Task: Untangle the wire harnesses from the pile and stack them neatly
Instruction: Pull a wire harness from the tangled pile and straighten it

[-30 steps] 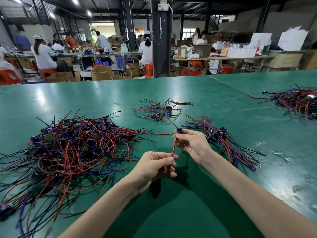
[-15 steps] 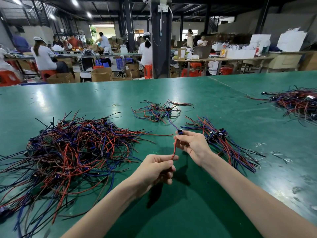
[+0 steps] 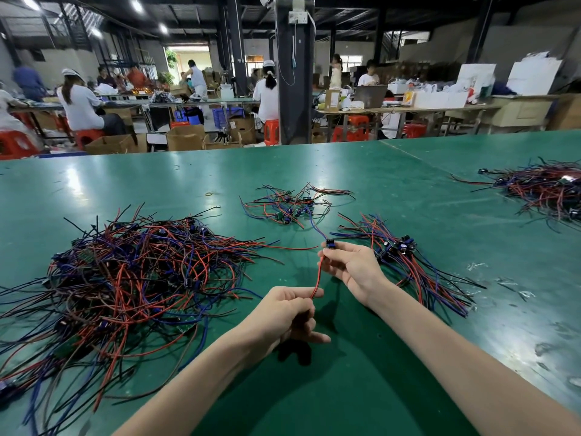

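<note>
A big tangled pile of red, blue and black wire harnesses [image 3: 125,278] covers the left of the green table [image 3: 408,196]. One harness [image 3: 319,273] is stretched between my hands. My right hand [image 3: 349,265] pinches it just below its small dark connector, and a blue lead trails from there toward the far small heap. My left hand [image 3: 287,313] grips the red wire's lower end in curled fingers. Right behind my right hand lies a neat stack of aligned harnesses [image 3: 405,259].
A small loose heap of harnesses [image 3: 292,204] lies beyond my hands. Another wire pile [image 3: 540,187] sits at the far right edge. Scraps of clear plastic [image 3: 478,265] dot the table's right side. People work at benches behind the table.
My hands have drawn slightly apart, pulling the red wire straighter. My left hand has slid a little lower along it. The piles have not moved.
</note>
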Tool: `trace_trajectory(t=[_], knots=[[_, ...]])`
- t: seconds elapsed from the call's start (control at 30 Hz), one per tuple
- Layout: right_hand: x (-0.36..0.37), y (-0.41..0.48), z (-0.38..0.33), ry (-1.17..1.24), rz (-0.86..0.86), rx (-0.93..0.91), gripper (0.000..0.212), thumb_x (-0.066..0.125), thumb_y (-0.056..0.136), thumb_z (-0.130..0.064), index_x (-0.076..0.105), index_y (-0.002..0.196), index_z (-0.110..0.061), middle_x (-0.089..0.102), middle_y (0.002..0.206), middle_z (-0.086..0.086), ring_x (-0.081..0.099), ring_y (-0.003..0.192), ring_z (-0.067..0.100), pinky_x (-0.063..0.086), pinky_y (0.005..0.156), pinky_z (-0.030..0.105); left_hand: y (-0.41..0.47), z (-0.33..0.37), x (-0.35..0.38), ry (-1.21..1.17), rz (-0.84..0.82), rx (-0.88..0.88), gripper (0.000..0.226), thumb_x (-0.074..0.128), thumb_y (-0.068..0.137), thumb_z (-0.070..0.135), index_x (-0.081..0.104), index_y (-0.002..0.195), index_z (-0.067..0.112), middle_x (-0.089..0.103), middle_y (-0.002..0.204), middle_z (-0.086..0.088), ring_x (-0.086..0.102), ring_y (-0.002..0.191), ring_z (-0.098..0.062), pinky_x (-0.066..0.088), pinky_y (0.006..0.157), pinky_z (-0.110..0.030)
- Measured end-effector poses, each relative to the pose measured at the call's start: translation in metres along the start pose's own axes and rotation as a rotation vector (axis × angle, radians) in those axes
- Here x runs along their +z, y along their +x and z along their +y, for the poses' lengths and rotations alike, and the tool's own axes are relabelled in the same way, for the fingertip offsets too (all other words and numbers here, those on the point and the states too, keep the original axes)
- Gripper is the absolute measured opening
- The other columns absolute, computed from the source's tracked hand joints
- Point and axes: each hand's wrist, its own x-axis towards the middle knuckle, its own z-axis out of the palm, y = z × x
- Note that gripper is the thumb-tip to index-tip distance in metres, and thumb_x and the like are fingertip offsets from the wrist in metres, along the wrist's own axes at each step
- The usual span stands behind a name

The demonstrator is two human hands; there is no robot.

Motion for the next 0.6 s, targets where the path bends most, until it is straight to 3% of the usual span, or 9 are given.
trace_trajectory(t=[0.2,0.43,0.6], knots=[[0.0006,-0.0006,-0.0001,-0.006,-0.001,0.011,0.014,0.052,0.088,0.013,0.062,0.084,0.004,0.062,0.073,0.014,0.06,0.063,0.019,0.057,0.057,0.022,-0.0001,-0.0011,-0.0027,0.004,-0.008,-0.008,0.021,0.044,0.098,0.001,0.055,0.113,-0.008,0.039,0.057,-0.002,0.038,0.041,-0.008,0.057,0.053,-0.032],[0.0008,-0.0009,-0.0009,-0.004,-0.004,0.002,0.013,0.053,0.087,0.013,0.062,0.085,0.004,0.061,0.073,0.015,0.06,0.066,0.019,0.057,0.057,0.022,-0.0009,-0.0015,-0.0015,-0.03,-0.078,-0.033,0.02,0.043,0.096,-0.004,0.057,0.11,-0.002,0.05,0.053,-0.002,0.051,0.047,-0.011,0.059,0.062,-0.034],[-0.0003,-0.0032,0.0004,-0.043,-0.03,0.007,0.012,0.056,0.085,0.013,0.064,0.087,0.004,0.064,0.074,0.015,0.062,0.063,0.018,0.054,0.055,0.021,-0.0036,0.0017,-0.0031,0.032,-0.153,-0.022,0.022,0.046,0.096,0.002,0.06,0.111,-0.006,0.048,0.054,-0.001,0.045,0.046,-0.009,0.058,0.066,-0.032]])
